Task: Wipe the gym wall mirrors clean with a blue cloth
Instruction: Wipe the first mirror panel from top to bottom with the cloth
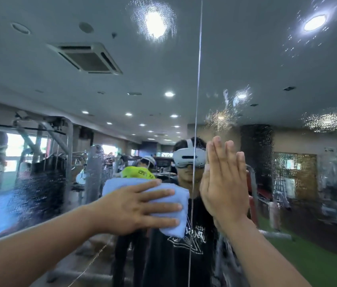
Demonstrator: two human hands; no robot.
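The blue cloth [179, 196] was pressed to the mirror [39, 189] by the left hand [136, 206], fingers straight and spread. Past the seam [197, 100], the right hand [223, 187] was laid flat, fingers together. Droplets [219, 117], perhaps spray, were scattered around.

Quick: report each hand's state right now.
Left hand: open, flat fingers pressing the blue cloth against the mirror.
Right hand: open, flat on the mirror, holding nothing.

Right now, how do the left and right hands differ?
Left hand presses the cloth to the mirror; right hand lies bare on it. Left fingers spread, pointing right; right fingers together, pointing up. Left hand sits left of the seam, right hand right of it. Both are flat and open.
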